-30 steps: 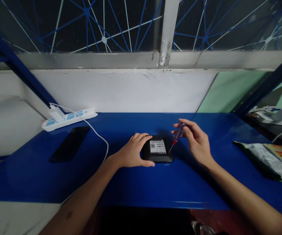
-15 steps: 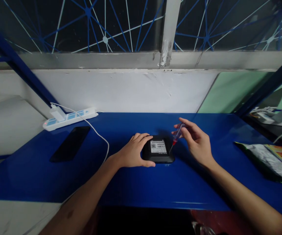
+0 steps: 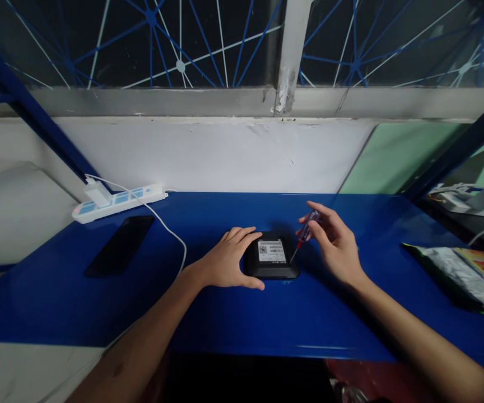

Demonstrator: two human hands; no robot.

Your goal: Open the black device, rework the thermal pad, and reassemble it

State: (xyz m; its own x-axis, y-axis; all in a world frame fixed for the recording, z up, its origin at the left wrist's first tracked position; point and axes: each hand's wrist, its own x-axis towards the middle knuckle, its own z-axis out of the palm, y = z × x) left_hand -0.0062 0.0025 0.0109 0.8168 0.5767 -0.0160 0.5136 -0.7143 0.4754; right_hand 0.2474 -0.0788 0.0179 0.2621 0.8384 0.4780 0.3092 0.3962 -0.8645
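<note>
A flat black plastic device (image 3: 272,271) lies on the blue table (image 3: 242,319), a white printed label with a square code facing up. My left hand (image 3: 227,261) grips its left side, fingers along the far edge and thumb at the near edge. In my right hand (image 3: 339,246) is a screwdriver (image 3: 308,226) with a clear purplish handle and a red collar, held between thumb and fingers. It tilts down to the left, and its tip meets the device near the right corner. The exact contact spot is too small to make out.
Left of my hands lies a black phone (image 3: 120,246). Behind it a white power strip (image 3: 124,201) holds a plugged-in charger (image 3: 98,193), whose white cable (image 3: 168,226) runs under my left forearm. A foil snack bag (image 3: 462,277) rests at the right.
The screwdriver handle has turned slightly in my right fingers and leans a little further right. My left hand stays on the device, its thumb shifted very slightly.
</note>
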